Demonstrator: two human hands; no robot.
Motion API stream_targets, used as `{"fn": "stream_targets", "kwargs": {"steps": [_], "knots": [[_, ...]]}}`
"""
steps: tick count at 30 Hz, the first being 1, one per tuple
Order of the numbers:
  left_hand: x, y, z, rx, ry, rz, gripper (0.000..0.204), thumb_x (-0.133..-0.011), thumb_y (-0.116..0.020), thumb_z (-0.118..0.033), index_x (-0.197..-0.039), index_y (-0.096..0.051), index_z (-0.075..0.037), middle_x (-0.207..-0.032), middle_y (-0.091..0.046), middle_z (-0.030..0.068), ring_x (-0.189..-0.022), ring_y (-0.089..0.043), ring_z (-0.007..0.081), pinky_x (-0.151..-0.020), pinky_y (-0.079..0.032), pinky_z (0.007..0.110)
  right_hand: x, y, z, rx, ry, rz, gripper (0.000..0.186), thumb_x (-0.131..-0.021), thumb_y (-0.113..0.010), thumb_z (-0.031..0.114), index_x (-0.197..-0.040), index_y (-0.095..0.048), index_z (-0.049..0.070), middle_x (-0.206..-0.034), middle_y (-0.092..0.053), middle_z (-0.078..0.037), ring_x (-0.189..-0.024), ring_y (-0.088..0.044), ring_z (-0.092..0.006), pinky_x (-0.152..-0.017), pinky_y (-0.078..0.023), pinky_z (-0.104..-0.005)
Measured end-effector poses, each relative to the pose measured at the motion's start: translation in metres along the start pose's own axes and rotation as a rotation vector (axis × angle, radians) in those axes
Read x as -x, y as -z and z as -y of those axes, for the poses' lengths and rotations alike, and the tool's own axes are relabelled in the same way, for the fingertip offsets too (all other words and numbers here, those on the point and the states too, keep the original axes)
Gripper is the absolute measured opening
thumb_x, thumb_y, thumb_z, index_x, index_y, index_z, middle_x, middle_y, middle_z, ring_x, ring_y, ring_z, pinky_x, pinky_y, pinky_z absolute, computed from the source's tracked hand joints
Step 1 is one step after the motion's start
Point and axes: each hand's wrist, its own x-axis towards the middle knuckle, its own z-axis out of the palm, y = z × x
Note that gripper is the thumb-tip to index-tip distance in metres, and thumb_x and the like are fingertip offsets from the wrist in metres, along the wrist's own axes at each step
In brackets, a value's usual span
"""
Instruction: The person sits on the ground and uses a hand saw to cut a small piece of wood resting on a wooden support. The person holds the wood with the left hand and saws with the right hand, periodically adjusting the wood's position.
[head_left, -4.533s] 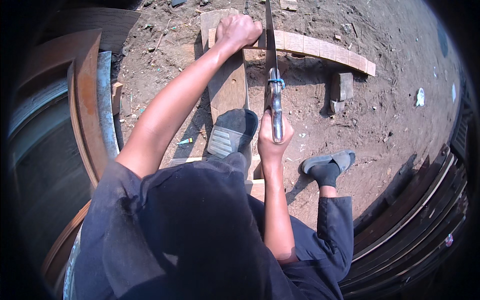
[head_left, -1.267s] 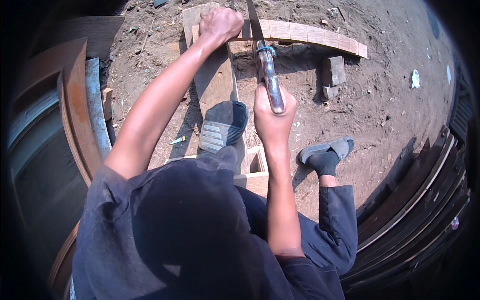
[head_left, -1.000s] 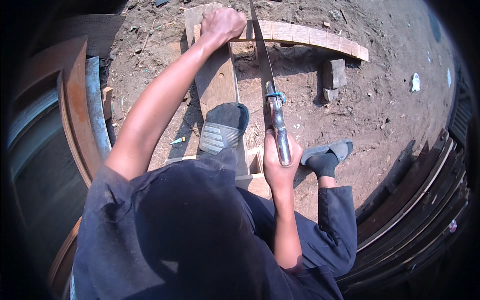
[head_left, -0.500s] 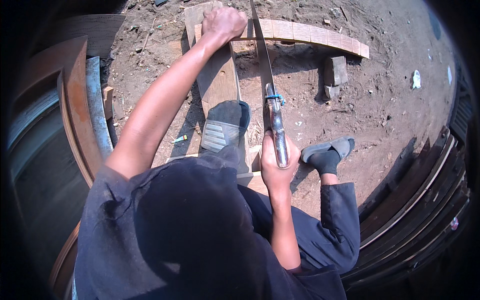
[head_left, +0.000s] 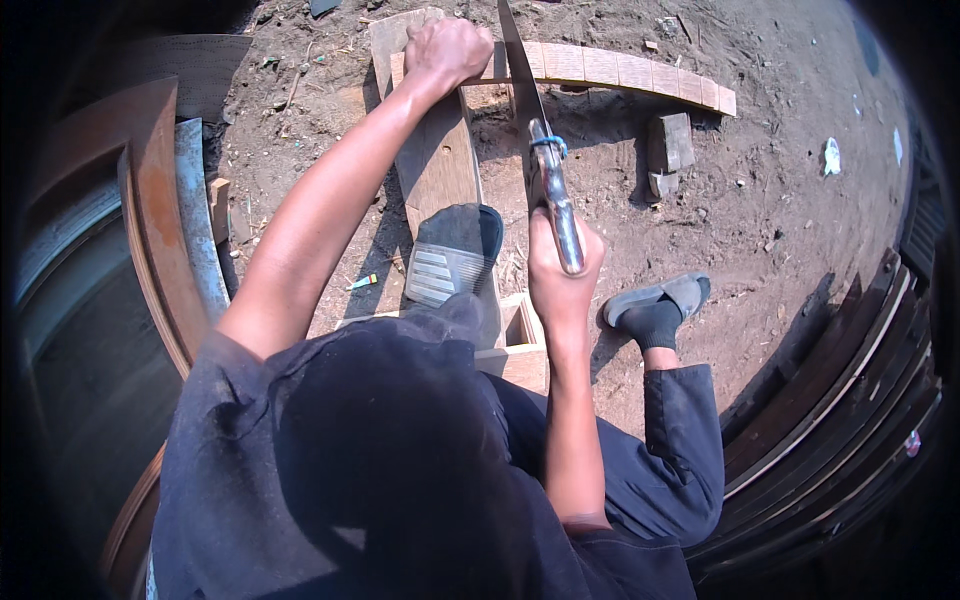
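Observation:
A curved wooden strip [head_left: 620, 72], marked with several crosswise lines, lies over a wooden plank [head_left: 441, 160]. My left hand [head_left: 449, 50] is closed over the strip's left part, where it crosses the plank. In my right hand [head_left: 565, 250] is the handle of a handsaw [head_left: 525, 75], its grip worn and tied with blue cord near the blade. The blade points away from me and crosses the strip just right of my left hand. Whether its teeth are in a cut I cannot tell. My left foot in a sandal [head_left: 450, 258] rests on the plank.
Wooden blocks [head_left: 670, 145] sit on the dirt below the strip. A wooden frame piece [head_left: 525, 350] is by my knee. At left leans a brown panelled door [head_left: 155, 200]; at right lie stacked dark boards [head_left: 830, 420]. My other sandalled foot [head_left: 655, 305] is on the ground.
My right hand has pushed the handsaw forward, away from me, so its handle is nearer the strip. My left hand keeps its place on the strip.

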Motion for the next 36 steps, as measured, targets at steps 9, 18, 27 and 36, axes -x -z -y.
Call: {"fn": "stream_targets", "kwargs": {"steps": [9, 18, 27, 36], "knots": [[-0.007, 0.002, 0.003, 0.012, 0.049, 0.121, 0.045, -0.081, -0.039, -0.029, -0.072, -0.067, 0.005, -0.079, -0.064, 0.0288, -0.076, -0.065, 0.0394, -0.076, -0.049, 0.048, 0.035, 0.02, -0.004, 0.037, 0.045, -0.018, 0.014, -0.081, -0.055, 0.001, -0.068, -0.055, -0.003, -0.055, -0.05, -0.005, -0.053, -0.046, -0.0065, -0.049, -0.038, -0.0271], [-0.011, -0.015, 0.014, -0.099, -0.129, -0.046, 0.034, -0.077, -0.046, -0.027, -0.067, -0.066, -0.002, -0.074, -0.064, 0.0211, -0.071, -0.062, 0.036, -0.07, -0.046, 0.048, -0.019, -0.009, 0.008, -0.015, 0.036, -0.015, 0.022, -0.079, -0.055, 0.004, -0.059, -0.047, -0.002, -0.049, -0.045, -0.008, -0.046, -0.042, -0.0091, -0.045, -0.033, -0.0319], [-0.005, 0.01, -0.01, -0.036, 0.027, 0.137, 0.05, -0.082, -0.035, -0.031, -0.083, -0.067, 0.007, -0.093, -0.063, 0.0311, -0.092, -0.062, 0.0432, -0.086, -0.046, 0.048, -0.026, -0.014, -0.008, -0.058, 0.045, -0.03, 0.019, -0.079, -0.055, 0.006, -0.062, -0.049, -0.002, -0.049, -0.042, -0.007, -0.047, -0.039, -0.0091, -0.045, -0.034, -0.0307], [0.001, 0.009, -0.001, -0.071, 0.051, 0.111, 0.048, -0.083, -0.034, -0.03, -0.081, -0.067, 0.005, -0.087, -0.063, 0.0281, -0.084, -0.062, 0.0406, -0.082, -0.046, 0.047, 0.032, -0.002, -0.057, -0.041, 0.073, -0.085, 0.006, -0.077, -0.059, 0.002, -0.073, -0.06, -0.003, -0.056, -0.055, -0.014, -0.051, -0.059, -0.0173, -0.05, -0.045, -0.0314]]}}
